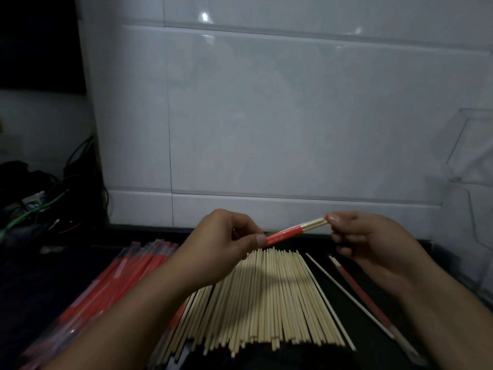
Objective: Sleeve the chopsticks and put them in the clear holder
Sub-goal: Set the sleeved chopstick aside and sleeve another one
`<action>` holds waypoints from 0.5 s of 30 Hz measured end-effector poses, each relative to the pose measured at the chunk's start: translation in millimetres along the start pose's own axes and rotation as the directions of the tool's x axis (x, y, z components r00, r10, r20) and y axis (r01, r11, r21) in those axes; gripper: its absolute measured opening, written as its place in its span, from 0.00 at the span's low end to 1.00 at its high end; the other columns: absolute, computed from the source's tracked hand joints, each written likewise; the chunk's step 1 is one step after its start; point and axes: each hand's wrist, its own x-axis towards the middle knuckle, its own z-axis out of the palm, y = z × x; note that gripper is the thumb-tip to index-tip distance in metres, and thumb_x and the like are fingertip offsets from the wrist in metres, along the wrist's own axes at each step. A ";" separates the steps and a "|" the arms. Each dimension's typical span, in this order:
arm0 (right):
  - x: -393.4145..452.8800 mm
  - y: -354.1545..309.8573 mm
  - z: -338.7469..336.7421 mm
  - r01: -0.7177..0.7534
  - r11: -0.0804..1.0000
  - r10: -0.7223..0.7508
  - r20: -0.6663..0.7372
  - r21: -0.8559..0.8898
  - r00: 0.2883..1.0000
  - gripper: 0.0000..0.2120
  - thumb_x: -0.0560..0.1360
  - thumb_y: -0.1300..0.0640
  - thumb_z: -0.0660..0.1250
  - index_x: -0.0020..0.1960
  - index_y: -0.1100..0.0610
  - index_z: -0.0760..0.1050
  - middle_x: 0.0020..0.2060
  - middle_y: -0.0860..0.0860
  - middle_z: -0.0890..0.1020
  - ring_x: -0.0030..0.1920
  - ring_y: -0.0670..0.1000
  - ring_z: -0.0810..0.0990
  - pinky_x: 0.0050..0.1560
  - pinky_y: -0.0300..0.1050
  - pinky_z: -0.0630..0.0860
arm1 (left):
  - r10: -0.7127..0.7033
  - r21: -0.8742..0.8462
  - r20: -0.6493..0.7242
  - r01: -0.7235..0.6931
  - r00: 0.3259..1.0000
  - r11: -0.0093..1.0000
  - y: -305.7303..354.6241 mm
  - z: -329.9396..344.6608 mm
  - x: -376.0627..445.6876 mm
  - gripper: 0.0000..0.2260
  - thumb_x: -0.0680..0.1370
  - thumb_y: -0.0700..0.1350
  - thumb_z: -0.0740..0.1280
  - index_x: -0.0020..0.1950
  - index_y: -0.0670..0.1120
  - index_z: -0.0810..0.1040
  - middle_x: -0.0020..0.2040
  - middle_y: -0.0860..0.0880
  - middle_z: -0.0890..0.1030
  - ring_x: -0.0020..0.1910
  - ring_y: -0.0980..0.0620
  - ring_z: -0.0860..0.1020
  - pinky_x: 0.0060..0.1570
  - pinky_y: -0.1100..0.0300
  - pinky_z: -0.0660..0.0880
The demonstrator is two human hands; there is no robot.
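Held pair: two pale chopsticks [314, 224] lie partly inside a red sleeve [284, 235], raised above the counter, bare ends poking out to the right.
Left hand: left hand [224, 244] pinches the red sleeve between thumb and curled fingers at its left end.
Right hand: right hand [373, 241] pinches the bare ends of the chopsticks with its fingers curled.
Loose chopsticks: a wide heap of bare chopsticks [266, 297] lies on the dark counter [314, 361] beneath the hands.
Sleeves: a stack of red sleeves [112, 284] sits left of the heap, touching it.
Right side: one sleeved pair [370, 300] and a single stick [330, 300] lie just beside the heap.
Clear holder: clear holder [469, 156] stands at the far right against the white tiled wall [266, 116].
Far left: cables [40, 204] in the dim corner.
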 end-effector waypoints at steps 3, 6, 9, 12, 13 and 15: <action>1.4 4.0 -1.3 0.097 0.980 -0.112 -0.079 -0.173 0.991 0.08 0.75 0.64 0.68 0.39 0.60 0.83 0.30 0.54 0.76 0.34 0.53 0.72 0.37 0.46 0.69 | 0.002 0.008 -0.004 -0.002 1.000 1.000 1.4 0.9 0.0 0.04 0.78 0.50 0.70 0.44 0.55 0.83 0.37 0.52 0.83 0.37 0.58 0.80 0.35 0.67 0.75; -1.8 6.4 8.1 0.137 0.985 -0.144 -0.057 -0.108 0.988 0.09 0.79 0.63 0.63 0.43 0.61 0.79 0.30 0.55 0.77 0.31 0.52 0.71 0.37 0.46 0.70 | -0.003 -0.010 0.014 0.003 1.000 1.000 3.2 3.8 -1.2 0.04 0.78 0.50 0.70 0.44 0.54 0.83 0.36 0.52 0.83 0.35 0.60 0.80 0.33 0.68 0.73; -2.4 7.7 13.4 0.116 0.990 -0.118 -0.025 -0.078 0.993 0.10 0.81 0.62 0.59 0.46 0.63 0.77 0.31 0.57 0.78 0.30 0.52 0.72 0.36 0.45 0.71 | -0.015 -0.036 0.049 0.017 0.999 0.999 4.9 4.8 -3.0 0.04 0.78 0.51 0.70 0.47 0.53 0.84 0.36 0.55 0.82 0.35 0.62 0.79 0.31 0.71 0.72; 0.2 11.1 13.3 0.092 0.994 -0.095 -0.038 -0.066 0.995 0.12 0.82 0.61 0.58 0.47 0.64 0.77 0.32 0.58 0.78 0.30 0.51 0.73 0.35 0.45 0.71 | -0.009 -0.062 0.091 0.015 0.996 0.998 7.2 4.3 -2.5 0.04 0.76 0.52 0.72 0.48 0.54 0.84 0.39 0.54 0.83 0.36 0.60 0.80 0.35 0.69 0.76; 1.0 12.7 13.3 0.090 0.994 -0.092 -0.042 -0.060 0.995 0.12 0.82 0.61 0.58 0.47 0.64 0.78 0.32 0.57 0.78 0.30 0.51 0.73 0.35 0.44 0.72 | -0.012 -0.061 0.108 0.018 0.994 0.998 8.5 4.4 -2.9 0.03 0.75 0.51 0.73 0.47 0.54 0.84 0.40 0.54 0.83 0.36 0.60 0.80 0.35 0.69 0.77; 1.7 13.8 14.5 0.103 0.994 -0.105 -0.065 -0.027 0.992 0.11 0.82 0.60 0.59 0.48 0.63 0.78 0.32 0.57 0.79 0.30 0.50 0.74 0.35 0.44 0.73 | -0.020 -0.048 0.120 0.026 0.993 0.999 10.7 5.3 -3.4 0.02 0.75 0.50 0.73 0.45 0.54 0.84 0.39 0.54 0.84 0.37 0.60 0.81 0.36 0.68 0.78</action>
